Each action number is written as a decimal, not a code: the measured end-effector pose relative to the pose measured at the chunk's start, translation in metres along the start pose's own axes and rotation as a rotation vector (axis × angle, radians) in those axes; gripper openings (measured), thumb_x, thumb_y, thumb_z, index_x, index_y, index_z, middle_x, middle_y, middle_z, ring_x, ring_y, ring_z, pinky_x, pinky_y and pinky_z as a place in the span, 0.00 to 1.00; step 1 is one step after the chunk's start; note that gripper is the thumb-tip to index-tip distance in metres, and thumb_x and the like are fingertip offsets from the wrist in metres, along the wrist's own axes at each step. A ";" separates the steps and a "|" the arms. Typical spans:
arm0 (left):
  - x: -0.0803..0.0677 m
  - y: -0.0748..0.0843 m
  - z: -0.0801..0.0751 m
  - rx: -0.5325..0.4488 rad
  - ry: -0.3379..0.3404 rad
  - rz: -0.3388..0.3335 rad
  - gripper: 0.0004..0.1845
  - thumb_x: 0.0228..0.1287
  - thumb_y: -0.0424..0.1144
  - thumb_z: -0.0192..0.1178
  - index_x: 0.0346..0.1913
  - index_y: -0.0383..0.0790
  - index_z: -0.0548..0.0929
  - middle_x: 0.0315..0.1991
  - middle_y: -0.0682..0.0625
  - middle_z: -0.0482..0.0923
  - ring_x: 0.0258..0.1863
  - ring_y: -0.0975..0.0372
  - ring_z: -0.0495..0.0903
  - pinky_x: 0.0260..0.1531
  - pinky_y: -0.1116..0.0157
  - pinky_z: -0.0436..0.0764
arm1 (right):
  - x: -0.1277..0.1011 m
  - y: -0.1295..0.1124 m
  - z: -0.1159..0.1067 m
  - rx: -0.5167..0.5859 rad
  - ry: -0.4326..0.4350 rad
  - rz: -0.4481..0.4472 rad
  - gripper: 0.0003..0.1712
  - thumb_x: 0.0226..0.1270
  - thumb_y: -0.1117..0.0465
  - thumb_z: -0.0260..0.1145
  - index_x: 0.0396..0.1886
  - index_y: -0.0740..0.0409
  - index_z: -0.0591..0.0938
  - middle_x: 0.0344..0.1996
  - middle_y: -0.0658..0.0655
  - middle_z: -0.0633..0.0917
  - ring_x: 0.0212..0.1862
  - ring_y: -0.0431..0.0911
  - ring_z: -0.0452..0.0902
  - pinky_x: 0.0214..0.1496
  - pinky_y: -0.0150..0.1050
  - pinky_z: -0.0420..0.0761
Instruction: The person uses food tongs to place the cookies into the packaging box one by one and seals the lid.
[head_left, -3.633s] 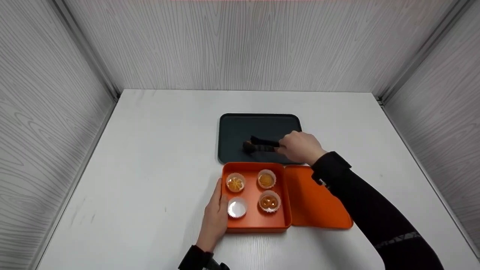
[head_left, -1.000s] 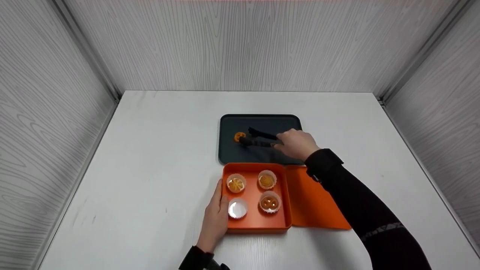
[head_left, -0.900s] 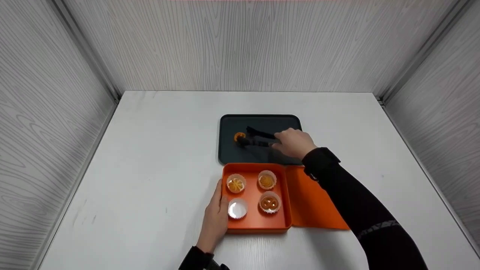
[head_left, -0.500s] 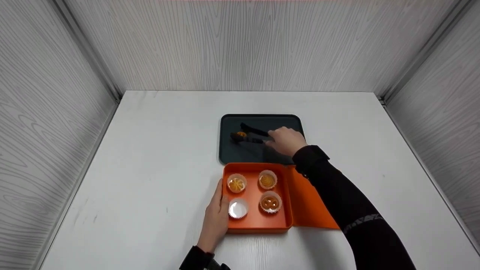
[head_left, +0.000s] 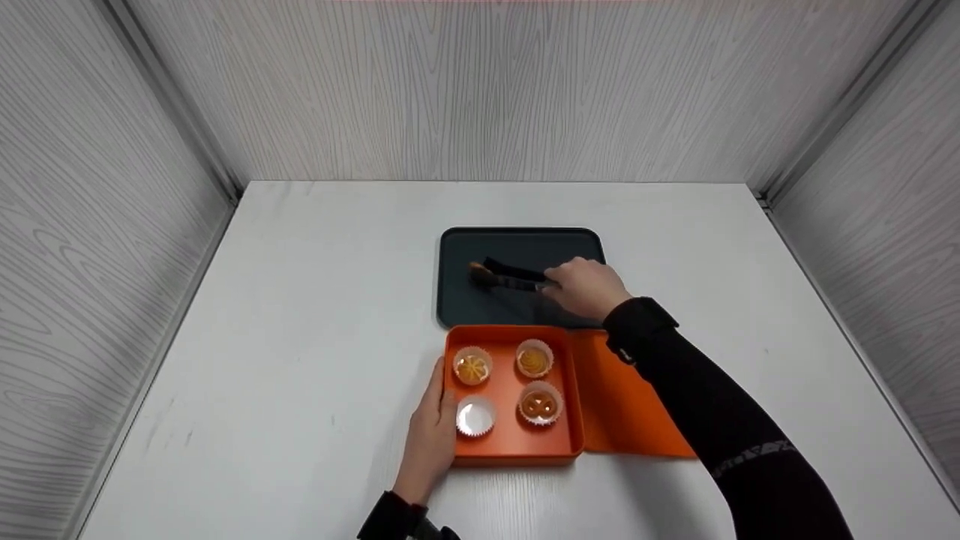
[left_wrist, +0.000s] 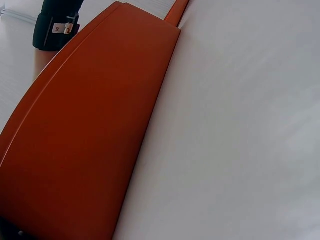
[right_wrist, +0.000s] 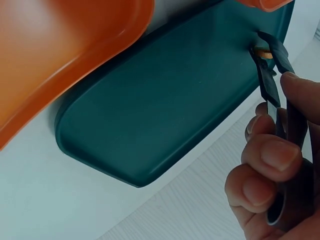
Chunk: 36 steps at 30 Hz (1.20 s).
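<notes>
My right hand [head_left: 586,287] grips black tongs [head_left: 510,274] over the dark tray [head_left: 517,307]. The tong tips pinch a small orange cookie [head_left: 478,272], seen also in the right wrist view as the cookie [right_wrist: 262,51] between the tongs [right_wrist: 272,75]. My left hand [head_left: 431,431] rests flat against the left wall of the orange box [head_left: 514,446]. The box holds several white paper cups: three with cookies, and one empty cup [head_left: 475,416] at the front left. In the left wrist view only the orange box wall [left_wrist: 85,130] fills the frame.
The box's open orange lid [head_left: 626,405] lies flat to the right of the box, partly under my right forearm. The white table [head_left: 300,300] is enclosed by grey wood-grain walls on three sides.
The tongs reached left to the cookie on the tray and closed on it. The tongs now hold it slightly lifted and pulled back right. The left hand has stayed put.
</notes>
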<state>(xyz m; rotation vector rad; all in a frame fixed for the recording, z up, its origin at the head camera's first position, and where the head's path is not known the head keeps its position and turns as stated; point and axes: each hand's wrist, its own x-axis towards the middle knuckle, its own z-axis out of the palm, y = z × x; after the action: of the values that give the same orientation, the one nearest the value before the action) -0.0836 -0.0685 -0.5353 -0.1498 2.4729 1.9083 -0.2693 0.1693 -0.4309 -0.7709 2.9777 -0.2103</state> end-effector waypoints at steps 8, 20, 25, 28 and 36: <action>0.001 -0.001 -0.003 0.010 0.009 0.008 0.30 0.84 0.42 0.42 0.83 0.44 0.52 0.81 0.48 0.54 0.80 0.55 0.54 0.78 0.49 0.55 | -0.001 -0.002 -0.002 -0.019 0.017 -0.044 0.11 0.76 0.55 0.64 0.43 0.56 0.89 0.32 0.57 0.87 0.36 0.52 0.85 0.41 0.47 0.87; 0.002 -0.004 -0.003 0.010 0.008 -0.001 0.30 0.84 0.42 0.43 0.83 0.46 0.53 0.81 0.49 0.54 0.80 0.55 0.54 0.78 0.48 0.55 | 0.001 -0.008 -0.004 -0.097 -0.004 -0.067 0.13 0.77 0.56 0.63 0.47 0.58 0.89 0.37 0.60 0.89 0.36 0.54 0.86 0.43 0.49 0.88; 0.001 -0.004 -0.002 0.014 0.006 -0.010 0.30 0.83 0.41 0.43 0.83 0.46 0.53 0.81 0.48 0.55 0.80 0.54 0.54 0.77 0.47 0.55 | 0.000 -0.006 -0.002 -0.090 0.019 -0.053 0.13 0.77 0.56 0.63 0.46 0.58 0.89 0.33 0.59 0.89 0.32 0.53 0.85 0.41 0.48 0.88; 0.001 -0.004 -0.002 0.011 0.006 -0.008 0.30 0.83 0.41 0.43 0.83 0.45 0.53 0.81 0.48 0.55 0.79 0.53 0.55 0.77 0.47 0.56 | -0.002 -0.003 0.000 -0.088 0.046 -0.064 0.12 0.77 0.56 0.64 0.44 0.57 0.89 0.30 0.58 0.88 0.30 0.52 0.84 0.38 0.47 0.88; 0.000 -0.003 -0.002 0.000 0.011 0.005 0.30 0.84 0.41 0.43 0.83 0.43 0.53 0.81 0.48 0.55 0.80 0.54 0.55 0.78 0.49 0.55 | -0.013 0.003 -0.004 -0.109 0.105 -0.128 0.10 0.76 0.57 0.64 0.44 0.57 0.88 0.29 0.58 0.87 0.31 0.54 0.84 0.35 0.49 0.86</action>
<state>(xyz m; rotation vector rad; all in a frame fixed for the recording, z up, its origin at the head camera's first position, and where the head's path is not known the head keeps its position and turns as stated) -0.0836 -0.0711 -0.5376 -0.1547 2.4826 1.9141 -0.2597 0.1792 -0.4267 -0.9932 3.0613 -0.0978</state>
